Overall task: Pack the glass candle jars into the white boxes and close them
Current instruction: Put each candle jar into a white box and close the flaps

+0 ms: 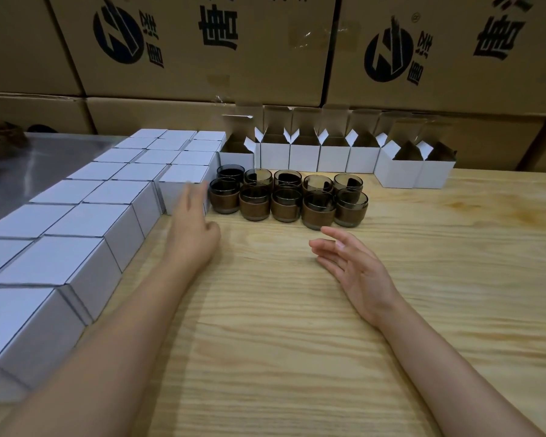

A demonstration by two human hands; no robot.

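Probably a packing warehouse: stacked printed cartons [202, 45] wall a wooden worktable [297, 310].

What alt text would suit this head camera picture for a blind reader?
A left hand and right hand, both empty, hover over a wooden table near ten dark glass jars in two rows. Closed white boxes fill the left; open boxes stand behind the jars, before brown cartons.

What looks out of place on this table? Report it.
Only one thing: the two rightmost open boxes sit forward of the open-box row and slightly turned. The jars stand upright; nothing spilled or broken.
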